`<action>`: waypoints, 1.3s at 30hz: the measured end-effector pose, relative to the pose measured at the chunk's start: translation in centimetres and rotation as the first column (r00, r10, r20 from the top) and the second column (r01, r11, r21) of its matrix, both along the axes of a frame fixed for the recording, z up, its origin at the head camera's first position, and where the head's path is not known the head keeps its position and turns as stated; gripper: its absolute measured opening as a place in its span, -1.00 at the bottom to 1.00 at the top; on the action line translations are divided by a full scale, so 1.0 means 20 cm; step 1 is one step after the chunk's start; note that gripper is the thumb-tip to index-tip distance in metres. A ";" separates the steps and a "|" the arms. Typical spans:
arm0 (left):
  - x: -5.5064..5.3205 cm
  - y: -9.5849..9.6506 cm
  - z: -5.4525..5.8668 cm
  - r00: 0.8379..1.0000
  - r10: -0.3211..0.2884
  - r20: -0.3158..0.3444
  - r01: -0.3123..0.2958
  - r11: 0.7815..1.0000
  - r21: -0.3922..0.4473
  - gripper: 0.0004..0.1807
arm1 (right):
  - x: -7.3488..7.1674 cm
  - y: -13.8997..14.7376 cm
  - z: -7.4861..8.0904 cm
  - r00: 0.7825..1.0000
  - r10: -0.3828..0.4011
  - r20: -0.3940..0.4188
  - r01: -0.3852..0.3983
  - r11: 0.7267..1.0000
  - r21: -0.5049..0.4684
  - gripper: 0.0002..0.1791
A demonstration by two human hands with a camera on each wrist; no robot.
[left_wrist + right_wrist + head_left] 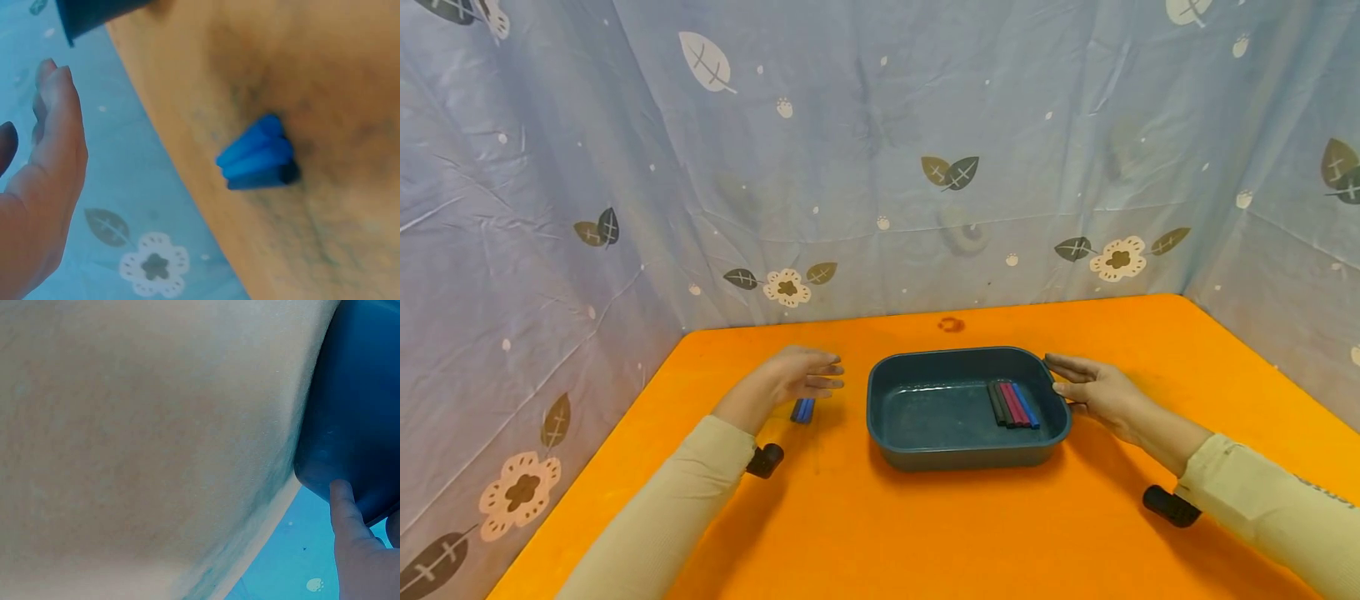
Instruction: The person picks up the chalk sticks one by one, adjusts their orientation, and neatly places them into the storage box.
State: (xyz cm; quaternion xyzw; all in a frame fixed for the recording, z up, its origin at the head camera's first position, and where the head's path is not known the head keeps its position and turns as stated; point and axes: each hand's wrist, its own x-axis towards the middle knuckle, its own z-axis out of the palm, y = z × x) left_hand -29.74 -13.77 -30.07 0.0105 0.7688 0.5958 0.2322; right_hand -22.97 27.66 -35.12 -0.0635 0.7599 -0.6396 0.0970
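A dark teal plastic basin (958, 458) stands on the orange table. Inside, at its right side, several marker-like sticks (1013, 405) in black, magenta and blue lie side by side. My right hand (1108, 396) touches the basin's right end with fingers extended; in the right wrist view a fingertip rests against the outer wall (356, 425). To the left of the basin my left hand (790, 373) hovers with straight fingers, holding nothing. Just below it a small bunch of blue and dark sticks (802, 411) lies on the table, closer up in the left wrist view (256, 156).
A pale blue curtain (880, 125) with leaf and flower prints surrounds the back and sides of the orange table (925, 533). A brownish ring mark (951, 324) is near the table's back edge. Dark wrist devices (765, 461) sit under both forearms.
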 end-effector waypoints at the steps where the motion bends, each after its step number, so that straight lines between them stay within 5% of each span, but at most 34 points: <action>1: 0.00 -0.01 -0.01 1.000 0.009 -0.011 -0.010 1.000 -0.012 -0.46 | 0.00 0.00 0.00 1.000 -0.002 -0.002 0.002 1.000 0.001 -0.32; 16: -0.01 -0.17 -0.11 0.987 0.100 -0.128 -0.121 0.978 -0.167 -0.44 | 0.01 0.00 0.00 1.000 -0.004 -0.002 0.004 1.000 0.002 -0.32; 24: -0.05 -0.22 -0.17 0.979 0.194 -0.057 -0.201 0.969 -0.144 -0.43 | 0.01 0.00 0.00 1.000 -0.003 0.001 0.003 1.000 0.006 -0.32; 30: -0.09 -0.26 -0.20 0.980 0.193 -0.050 -0.200 0.953 -0.227 -0.49 | 0.01 0.00 0.00 1.000 0.005 0.003 -0.005 1.000 0.006 -0.30; 39: -0.16 -0.28 -0.25 0.981 0.185 0.054 -0.162 0.944 -0.287 -0.70 | 0.00 0.00 0.00 1.000 0.001 0.006 -0.001 1.000 0.010 -0.31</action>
